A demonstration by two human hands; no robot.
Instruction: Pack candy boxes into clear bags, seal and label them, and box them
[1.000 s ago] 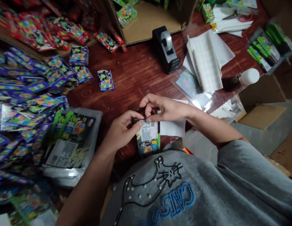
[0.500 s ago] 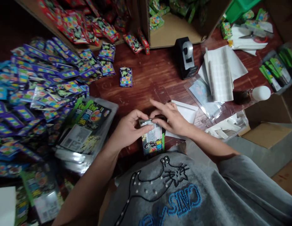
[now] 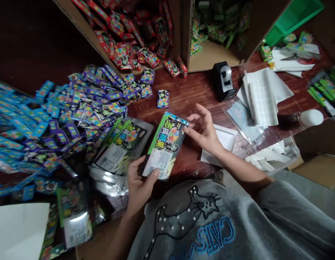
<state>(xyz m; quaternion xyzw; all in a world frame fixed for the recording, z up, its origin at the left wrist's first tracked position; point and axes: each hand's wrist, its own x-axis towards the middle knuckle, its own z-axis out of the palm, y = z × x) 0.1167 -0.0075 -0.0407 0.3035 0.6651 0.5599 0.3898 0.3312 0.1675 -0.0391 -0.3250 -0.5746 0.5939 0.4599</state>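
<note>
Both my hands are on a black and green printed packet (image 3: 167, 135), which lies slanted in front of me with a pale label on its lower part. My left hand (image 3: 140, 180) grips its lower end, the thumb on the label and the fingers behind. At the upper right corner, my right hand (image 3: 202, 131) pinches the edge with its thumb, the other fingers raised and partly spread. A strip of blue print shows at the packet's top edge. To the left, similar packets (image 3: 113, 155) lie on clear plastic sleeves.
Small purple boxes (image 3: 102, 94) and blue boxes (image 3: 16, 119) are heaped at left. Cartons of red boxes (image 3: 124, 56) and green boxes (image 3: 216, 32) stand behind. A tape dispenser (image 3: 224, 81), folded paper (image 3: 263, 97), a white-capped bottle (image 3: 312, 117) and a white tray (image 3: 224, 139) are at right.
The packet was upright and partly folded under both hands near my body; now it is turned face up, slanted, and further forward. My hands have moved apart to its two ends. The view has swung left.
</note>
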